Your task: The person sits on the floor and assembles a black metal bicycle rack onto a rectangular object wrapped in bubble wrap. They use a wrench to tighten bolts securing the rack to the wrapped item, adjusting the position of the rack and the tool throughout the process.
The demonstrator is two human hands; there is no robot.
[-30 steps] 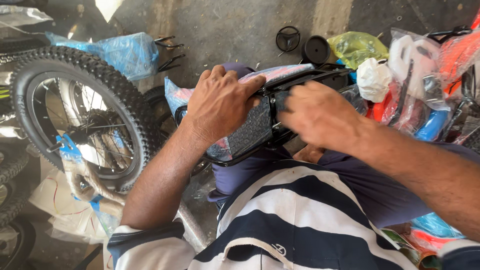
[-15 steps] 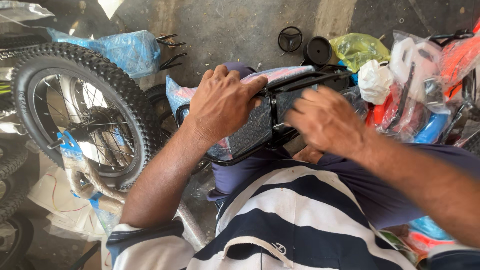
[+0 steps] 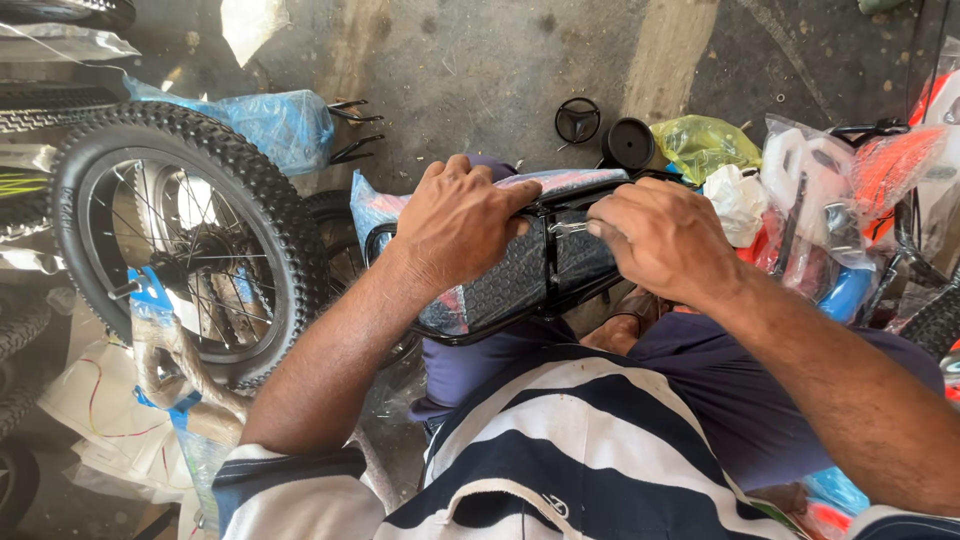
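The black bicycle seat (image 3: 530,270) sits at centre frame, resting on the person's lap, textured top facing up and a thin black rail or strap running across it, with clear plastic wrap still on parts of it.

Risk, as I judge it: the wrap looks slick, so the seat could twist or slide off the lap toward the lower left if the left hand (image 3: 462,222) eases its press — it's the only thing pinning the seat down. The pinch on the right is small, so it may slip off the rail, or the film may tear unevenly and stay caught under the rail. Fingertips close to a metal edge could also get nipped.

Pose: left hand lies palm-down over the seat's left end, fingers curled together over the far edge, thumb stretched along the top toward centre. Right hand (image 3: 668,240) comes in from the right of frame, knuckles up, thumb and forefinger pinching at the rail/wrap near the seat's middle; other fingers are tucked under, can't tell what they touch. Both forearms angle in from the lower corners.

A spoked bicycle wheel w/ knobby tyre (image 3: 185,240) stands at left, bagged parts (image 3: 840,190) piled at right.
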